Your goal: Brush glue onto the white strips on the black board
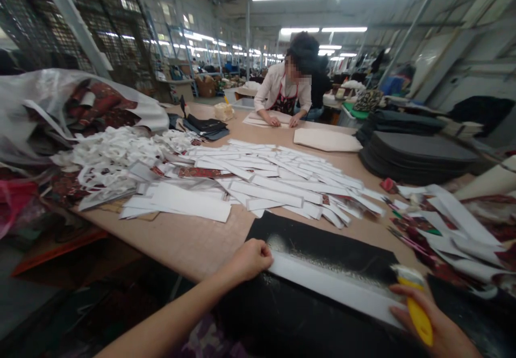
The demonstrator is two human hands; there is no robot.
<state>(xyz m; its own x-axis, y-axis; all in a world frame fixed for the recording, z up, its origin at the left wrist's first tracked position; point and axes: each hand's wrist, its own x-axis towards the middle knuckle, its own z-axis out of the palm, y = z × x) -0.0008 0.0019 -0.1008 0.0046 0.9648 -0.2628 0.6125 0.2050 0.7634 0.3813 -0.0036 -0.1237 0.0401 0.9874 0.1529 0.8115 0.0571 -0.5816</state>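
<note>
White strip (334, 285) lay across black sheet (322, 245) on the tabletop (181, 245), the left hand (248, 261) pressing flat to keep it from slipping, the right hand (447, 326) clamped on a yellow-handled cutter (417, 309), seemingly rotary, blade hidden.

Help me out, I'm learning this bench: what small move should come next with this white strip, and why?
Probably draw the yellow-handled tool in the right hand along the white strip toward the left hand, since the tool sits at one end while the left hand rests at the other, on the black sheet.
</note>
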